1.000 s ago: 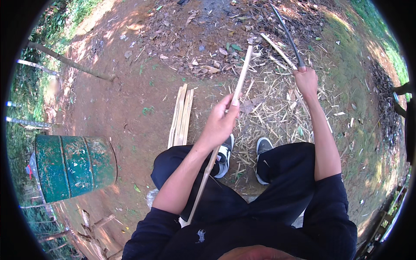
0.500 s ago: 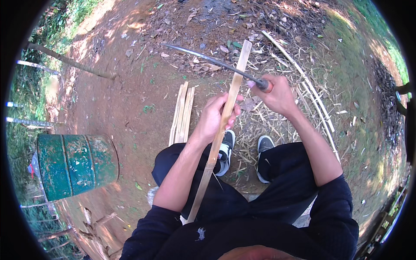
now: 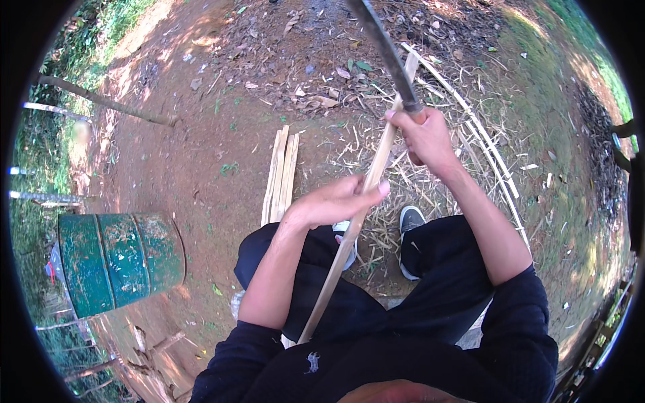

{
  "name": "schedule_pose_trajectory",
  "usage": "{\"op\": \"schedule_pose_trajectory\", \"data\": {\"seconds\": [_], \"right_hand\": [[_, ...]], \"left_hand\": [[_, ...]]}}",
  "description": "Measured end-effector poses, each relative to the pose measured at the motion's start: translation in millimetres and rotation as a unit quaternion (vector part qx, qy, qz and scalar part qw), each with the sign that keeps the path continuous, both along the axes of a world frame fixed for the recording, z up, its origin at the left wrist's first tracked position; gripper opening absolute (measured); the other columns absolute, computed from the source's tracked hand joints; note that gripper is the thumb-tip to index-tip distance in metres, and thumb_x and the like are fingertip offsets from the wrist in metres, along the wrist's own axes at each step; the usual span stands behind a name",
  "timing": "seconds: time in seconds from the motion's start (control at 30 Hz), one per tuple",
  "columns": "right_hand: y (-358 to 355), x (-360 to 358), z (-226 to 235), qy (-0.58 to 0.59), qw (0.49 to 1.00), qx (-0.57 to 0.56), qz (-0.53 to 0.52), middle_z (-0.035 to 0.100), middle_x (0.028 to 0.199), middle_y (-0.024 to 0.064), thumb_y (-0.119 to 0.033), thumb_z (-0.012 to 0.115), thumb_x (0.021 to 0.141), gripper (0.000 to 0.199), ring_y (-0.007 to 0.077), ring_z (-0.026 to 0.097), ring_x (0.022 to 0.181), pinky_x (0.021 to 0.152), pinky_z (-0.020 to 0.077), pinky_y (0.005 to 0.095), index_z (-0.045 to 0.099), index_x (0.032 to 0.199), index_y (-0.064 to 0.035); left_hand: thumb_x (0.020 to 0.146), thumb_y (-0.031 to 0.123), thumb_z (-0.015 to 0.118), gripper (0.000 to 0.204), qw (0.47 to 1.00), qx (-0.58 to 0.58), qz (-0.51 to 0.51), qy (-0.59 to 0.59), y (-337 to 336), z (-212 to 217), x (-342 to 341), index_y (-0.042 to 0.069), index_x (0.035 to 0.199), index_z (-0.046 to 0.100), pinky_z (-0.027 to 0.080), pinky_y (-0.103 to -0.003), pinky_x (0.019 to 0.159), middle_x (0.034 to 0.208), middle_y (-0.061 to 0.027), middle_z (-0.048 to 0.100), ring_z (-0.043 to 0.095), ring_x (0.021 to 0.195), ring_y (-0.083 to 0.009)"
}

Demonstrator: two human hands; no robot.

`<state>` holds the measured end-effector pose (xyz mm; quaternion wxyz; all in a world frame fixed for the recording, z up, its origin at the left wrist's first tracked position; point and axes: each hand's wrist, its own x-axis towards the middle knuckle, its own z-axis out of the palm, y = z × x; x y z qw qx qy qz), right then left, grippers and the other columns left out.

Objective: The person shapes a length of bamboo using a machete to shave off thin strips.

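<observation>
Ground is lit by daylight, dappled with sun toward both sides. Foliage at upper left is partly washed out. Outer edges are bowed, corners blackened by fisheye.

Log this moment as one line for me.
left hand: grips wooden strip; right hand: holds knife, blade pointing away; other strips: lying on ground; green drum: far left

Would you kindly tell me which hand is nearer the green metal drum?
Left. The left hand, on the bamboo strip, is right of the green metal drum; the right hand, on the knife handle, is farther right.
</observation>
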<state>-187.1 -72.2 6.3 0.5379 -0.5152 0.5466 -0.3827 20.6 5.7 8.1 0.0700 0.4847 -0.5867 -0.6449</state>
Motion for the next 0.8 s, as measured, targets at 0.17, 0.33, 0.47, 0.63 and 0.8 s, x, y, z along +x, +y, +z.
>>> {"op": "schedule_pose_trajectory", "data": {"seconds": [0.17,0.33,0.47,0.63,0.8], "right_hand": [[-27,-29,-22,-0.090,0.992,-0.001,-0.088,0.048,0.051,-0.0041,-0.034,0.070,0.090,0.034,0.0058,0.042,0.039,0.037,0.0305,0.0251,0.061,0.073,-0.0059],[-28,-41,-23,-0.005,0.992,-0.005,-0.124,0.049,0.052,-0.0028,-0.037,0.069,0.090,0.038,0.0072,0.045,0.042,0.042,0.0362,0.0258,0.058,0.070,-0.0069],[-23,-41,-21,0.209,0.971,-0.084,-0.083,0.053,0.053,0.0004,-0.026,0.069,0.085,0.023,0.0118,0.056,0.053,0.053,0.0444,0.0363,0.064,0.074,-0.0061],[-6,-26,-17,0.298,0.919,-0.256,0.039,0.058,0.057,0.0104,-0.019,0.067,0.081,0.018,0.0243,0.060,0.049,0.053,0.0487,0.0396,0.058,0.072,-0.0071],[1,-14,-22,0.385,0.810,-0.426,0.122,0.060,0.060,0.0089,-0.015,0.064,0.072,0.011,0.0293,0.062,0.051,0.052,0.0502,0.0447,0.056,0.078,-0.0092]], "left_hand": [[0.103,0.041,0.050,0.039,0.988,0.085,-0.119,0.043,5,1,-10,0.002,0.101,0.057,0.051,-0.028,0.072,0.083,-0.0039,0.068,0.066,0.077,-0.0129],[0.106,0.037,0.043,0.038,0.990,-0.038,0.111,0.073,3,4,-21,0.001,0.104,0.055,0.039,-0.023,0.043,0.062,0.0044,0.045,0.047,0.045,-0.0068],[0.107,0.036,0.041,0.037,0.952,-0.025,0.258,0.161,-4,8,-23,0.001,0.107,0.052,0.034,-0.022,0.039,0.060,0.0064,0.034,0.033,0.043,-0.0035],[0.106,0.034,0.043,0.032,0.958,-0.024,0.257,0.121,-8,6,-25,0.003,0.100,0.051,0.031,-0.023,0.036,0.060,0.0061,0.036,0.032,0.041,-0.0037],[0.105,0.026,0.047,0.029,0.953,-0.162,0.253,0.038,-6,-4,-33,0.000,0.110,0.059,0.041,-0.034,0.052,0.070,-0.0006,0.054,0.049,0.057,-0.0108]]}}
